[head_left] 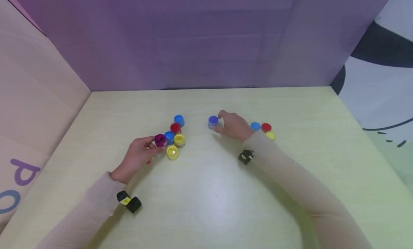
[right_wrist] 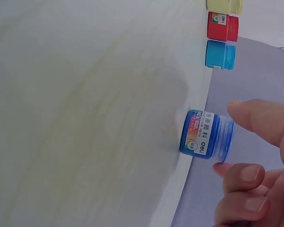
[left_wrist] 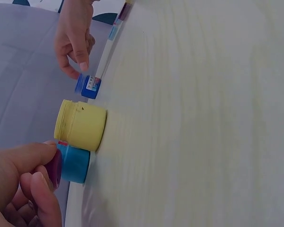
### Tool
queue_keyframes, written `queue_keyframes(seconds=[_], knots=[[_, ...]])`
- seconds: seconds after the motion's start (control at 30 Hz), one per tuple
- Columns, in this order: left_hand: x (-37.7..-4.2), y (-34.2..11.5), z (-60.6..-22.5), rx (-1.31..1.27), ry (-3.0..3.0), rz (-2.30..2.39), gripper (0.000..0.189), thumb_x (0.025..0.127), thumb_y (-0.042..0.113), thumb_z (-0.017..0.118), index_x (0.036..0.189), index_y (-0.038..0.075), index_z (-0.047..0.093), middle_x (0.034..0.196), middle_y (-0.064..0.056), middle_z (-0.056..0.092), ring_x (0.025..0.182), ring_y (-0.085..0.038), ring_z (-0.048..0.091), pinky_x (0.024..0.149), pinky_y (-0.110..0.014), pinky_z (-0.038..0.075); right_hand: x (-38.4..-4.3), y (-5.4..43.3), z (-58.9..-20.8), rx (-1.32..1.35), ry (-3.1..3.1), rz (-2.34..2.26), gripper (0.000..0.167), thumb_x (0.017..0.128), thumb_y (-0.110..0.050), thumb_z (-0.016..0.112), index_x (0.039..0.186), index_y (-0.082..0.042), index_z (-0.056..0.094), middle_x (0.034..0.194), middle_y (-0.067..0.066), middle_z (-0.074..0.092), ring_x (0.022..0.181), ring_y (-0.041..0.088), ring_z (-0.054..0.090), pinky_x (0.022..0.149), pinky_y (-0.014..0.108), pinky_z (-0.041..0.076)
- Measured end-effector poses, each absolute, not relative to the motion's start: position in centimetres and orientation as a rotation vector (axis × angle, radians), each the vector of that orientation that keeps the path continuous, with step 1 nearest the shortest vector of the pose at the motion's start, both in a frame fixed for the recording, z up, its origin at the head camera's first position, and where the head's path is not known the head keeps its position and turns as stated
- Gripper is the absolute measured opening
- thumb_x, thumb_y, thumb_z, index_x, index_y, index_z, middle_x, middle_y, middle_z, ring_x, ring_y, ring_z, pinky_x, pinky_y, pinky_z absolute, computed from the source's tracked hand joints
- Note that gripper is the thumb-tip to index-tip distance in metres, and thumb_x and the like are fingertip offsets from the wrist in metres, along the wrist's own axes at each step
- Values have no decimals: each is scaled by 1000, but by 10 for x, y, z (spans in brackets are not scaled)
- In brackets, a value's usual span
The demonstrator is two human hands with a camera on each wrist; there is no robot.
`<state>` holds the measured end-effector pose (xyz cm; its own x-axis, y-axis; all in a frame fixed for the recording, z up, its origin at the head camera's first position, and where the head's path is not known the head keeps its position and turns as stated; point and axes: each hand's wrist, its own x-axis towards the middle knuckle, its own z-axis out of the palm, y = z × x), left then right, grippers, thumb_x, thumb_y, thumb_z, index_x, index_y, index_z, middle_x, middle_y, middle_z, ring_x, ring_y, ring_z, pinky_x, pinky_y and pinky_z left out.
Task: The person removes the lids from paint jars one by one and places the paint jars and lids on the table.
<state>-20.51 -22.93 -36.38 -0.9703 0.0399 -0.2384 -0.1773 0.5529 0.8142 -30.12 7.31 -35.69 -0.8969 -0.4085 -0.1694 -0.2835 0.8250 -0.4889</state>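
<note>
My left hand (head_left: pixel 137 154) pinches a small magenta paint jar (head_left: pixel 160 140) between thumb and fingers, at the left edge of a cluster of jars. The left wrist view shows only part of the magenta jar (left_wrist: pixel 54 169), beside a light blue jar (left_wrist: pixel 75 163) and a yellow one (left_wrist: pixel 83 125). Around the middle of the table stands an upright dark blue paint jar (right_wrist: pixel 206 135) with a printed label. My right hand (head_left: pixel 233 126) is at its right side, thumb and forefinger spread and bent about the jar's top, with gaps showing between them and it.
Within the left cluster are two blue jars (head_left: pixel 179 120), a red jar (head_left: pixel 175 128) and two yellow jars (head_left: pixel 172 152). Beyond my right wrist are round blue (head_left: pixel 255 126), red (head_left: pixel 266 127) and yellow (head_left: pixel 270 135) tops. A purple cloth wall (head_left: pixel 206 41) borders the table's back edge.
</note>
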Motion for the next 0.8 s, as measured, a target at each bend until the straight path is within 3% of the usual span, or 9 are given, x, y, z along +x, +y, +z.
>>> queue_keyframes(seconds=[0.4, 0.8], knots=[[-207, -231, -372, -125, 2544, 1345, 46, 85, 14, 70, 128, 2, 57, 74, -3, 52, 48, -10, 42, 44, -23, 38, -307, 67, -355, -507, 2745, -662, 52, 89, -37, 64, 125, -3, 48, 79, 7, 61, 68, 19, 52, 63, 30, 43], [-207, -233, -374, -98, 2538, 1328, 48, 83, 13, 71, 128, 1, 56, 68, 0, 51, 46, -9, 41, 44, -23, 37, -312, 61, -359, -515, 2750, -623, 50, 90, -36, 63, 123, -2, 49, 98, 13, 65, 79, 22, 57, 76, 36, 48]])
